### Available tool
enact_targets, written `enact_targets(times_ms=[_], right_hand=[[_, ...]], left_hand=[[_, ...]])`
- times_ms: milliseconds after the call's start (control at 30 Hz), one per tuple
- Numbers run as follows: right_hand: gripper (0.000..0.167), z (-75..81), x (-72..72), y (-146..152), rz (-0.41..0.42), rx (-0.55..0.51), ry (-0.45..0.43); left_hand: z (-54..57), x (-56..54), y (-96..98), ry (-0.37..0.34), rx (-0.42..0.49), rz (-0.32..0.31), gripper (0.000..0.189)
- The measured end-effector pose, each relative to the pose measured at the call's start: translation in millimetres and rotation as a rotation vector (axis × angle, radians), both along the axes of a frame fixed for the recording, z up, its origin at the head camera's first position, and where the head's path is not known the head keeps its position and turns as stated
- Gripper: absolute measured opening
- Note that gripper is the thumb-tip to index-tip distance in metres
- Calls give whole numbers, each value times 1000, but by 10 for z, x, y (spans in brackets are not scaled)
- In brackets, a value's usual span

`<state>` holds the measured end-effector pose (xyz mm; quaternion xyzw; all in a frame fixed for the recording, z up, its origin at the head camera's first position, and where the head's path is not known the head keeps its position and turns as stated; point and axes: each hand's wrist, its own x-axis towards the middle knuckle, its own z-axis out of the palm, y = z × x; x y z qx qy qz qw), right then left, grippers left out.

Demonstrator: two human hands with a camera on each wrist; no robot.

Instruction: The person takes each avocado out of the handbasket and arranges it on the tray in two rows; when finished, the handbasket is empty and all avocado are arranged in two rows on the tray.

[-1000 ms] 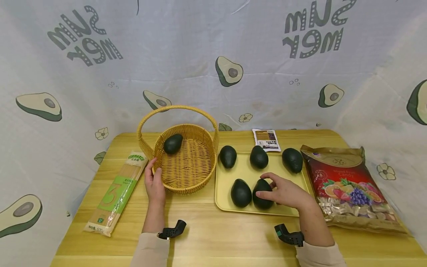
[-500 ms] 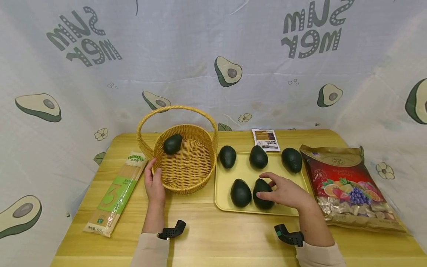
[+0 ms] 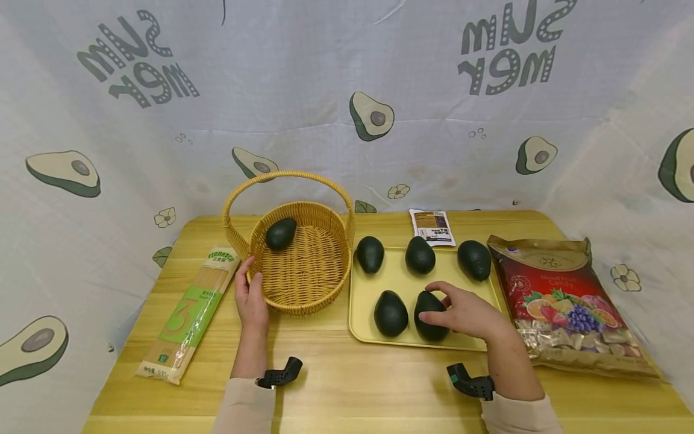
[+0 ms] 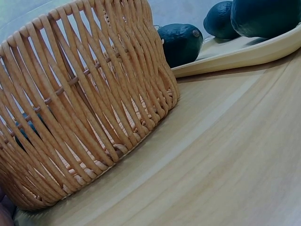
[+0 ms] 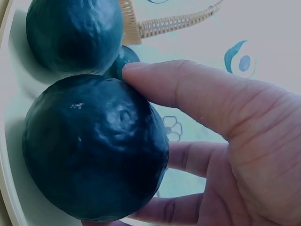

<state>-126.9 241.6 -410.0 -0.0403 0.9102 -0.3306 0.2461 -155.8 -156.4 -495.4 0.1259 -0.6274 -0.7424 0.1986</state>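
In the head view my right hand (image 3: pixel 468 310) holds a dark green avocado (image 3: pixel 429 324) at the front of the yellow tray (image 3: pixel 355 322). The right wrist view shows the thumb (image 5: pixel 164 84) on one side of that avocado (image 5: pixel 94 146) and fingers on the other. Left of it lies another avocado (image 3: pixel 390 313), with a narrow gap between. My left hand (image 3: pixel 253 307) touches the left front of the yellow wicker basket (image 3: pixel 303 307), thumb spread from the fingers. Its fingers are mostly hidden in the left wrist view. One avocado (image 3: pixel 281 234) lies inside the basket.
Behind on the tray sit three avocados, the left one (image 3: pixel 370 254) near the basket. A candy bag (image 3: pixel 569 301) lies right of the tray, a small white packet (image 3: pixel 432 227) behind it. A spaghetti pack (image 3: pixel 190 313) lies left. The basket's tall handle (image 3: pixel 287 174) arches up.
The right hand and its avocado have shifted slightly right, and a small gap now shows beside the neighbouring avocado. The left hand and basket look unmoved.
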Motion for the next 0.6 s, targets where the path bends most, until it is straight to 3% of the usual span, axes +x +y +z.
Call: enact_targets(times_ms=[600], right_hand=[[80, -2, -3, -14, 11, -2, -17]], left_hand=[[19, 1, 3, -10, 7, -5, 42]])
